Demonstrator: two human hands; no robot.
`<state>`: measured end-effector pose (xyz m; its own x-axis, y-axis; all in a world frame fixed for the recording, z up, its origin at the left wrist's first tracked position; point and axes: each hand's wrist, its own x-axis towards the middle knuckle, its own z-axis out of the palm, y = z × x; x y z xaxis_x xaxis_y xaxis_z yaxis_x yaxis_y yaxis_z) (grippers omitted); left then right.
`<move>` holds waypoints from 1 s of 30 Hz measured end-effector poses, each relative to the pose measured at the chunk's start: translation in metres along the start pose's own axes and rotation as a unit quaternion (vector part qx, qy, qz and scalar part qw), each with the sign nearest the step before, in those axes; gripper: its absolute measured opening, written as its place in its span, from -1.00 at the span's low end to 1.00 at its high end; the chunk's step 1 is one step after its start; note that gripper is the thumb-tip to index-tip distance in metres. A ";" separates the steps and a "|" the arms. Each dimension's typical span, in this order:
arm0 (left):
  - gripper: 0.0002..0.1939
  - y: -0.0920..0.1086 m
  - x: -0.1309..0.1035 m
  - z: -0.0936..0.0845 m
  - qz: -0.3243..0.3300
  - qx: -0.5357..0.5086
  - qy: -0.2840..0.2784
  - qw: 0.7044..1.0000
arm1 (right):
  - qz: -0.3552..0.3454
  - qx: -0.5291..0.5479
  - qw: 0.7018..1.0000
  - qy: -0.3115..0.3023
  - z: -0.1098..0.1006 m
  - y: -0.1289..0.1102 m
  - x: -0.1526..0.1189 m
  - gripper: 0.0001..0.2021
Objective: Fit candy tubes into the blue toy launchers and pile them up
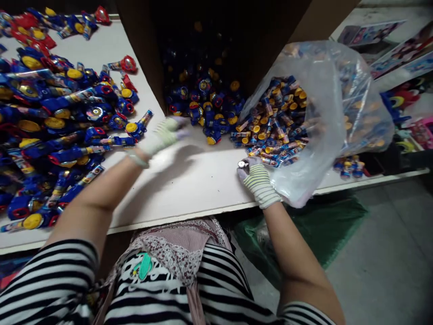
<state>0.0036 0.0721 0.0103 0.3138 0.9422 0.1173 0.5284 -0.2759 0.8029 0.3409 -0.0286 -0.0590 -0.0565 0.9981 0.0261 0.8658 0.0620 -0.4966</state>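
My left hand (164,134), in a striped work glove, is over the white table in front of the box opening. Its fingers are stretched out and somewhat blurred, and nothing shows in them. Near the table's front edge, my right hand (256,177) is closed around a small dark piece with a white round end (241,164); the rest of it is hidden by the fingers. Just beyond that hand, many small printed tubes with yellow ends (270,122) spill from a clear plastic bag (324,135). Blue toy watches with yellow parts (214,124) lie in the box mouth.
A large cardboard box (140,49) stands on its side at the back, dark inside. Many blue and red toy watches (61,122) cover the left of the white table (189,180). Several tubes (350,166) lie right of the bag. Green sheeting (311,230) is below the table edge.
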 end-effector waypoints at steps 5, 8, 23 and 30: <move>-0.26 0.023 0.049 0.125 -0.067 0.123 -0.035 0.990 | 0.025 0.159 0.986 -0.036 0.020 -0.015 -0.009 -0.69; -0.37 0.012 0.052 0.137 -0.042 0.114 -0.007 0.993 | 0.023 0.062 0.994 -0.086 0.018 -0.019 -0.016 -0.72; -0.59 0.004 -0.079 0.068 -0.135 -0.426 0.045 0.894 | -0.122 0.067 0.980 -0.144 0.021 -0.097 -0.008 -0.61; -0.67 0.005 -0.080 0.073 -0.119 -0.373 0.064 0.918 | -0.102 -0.059 0.983 -0.144 0.017 -0.113 -0.024 -0.54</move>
<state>0.0390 -0.0183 -0.0375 0.1390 0.9868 -0.0835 -0.1314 0.1020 0.9861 0.2360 -0.0599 -0.0184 -0.3578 0.9232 -0.1402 0.8724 0.2769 -0.4029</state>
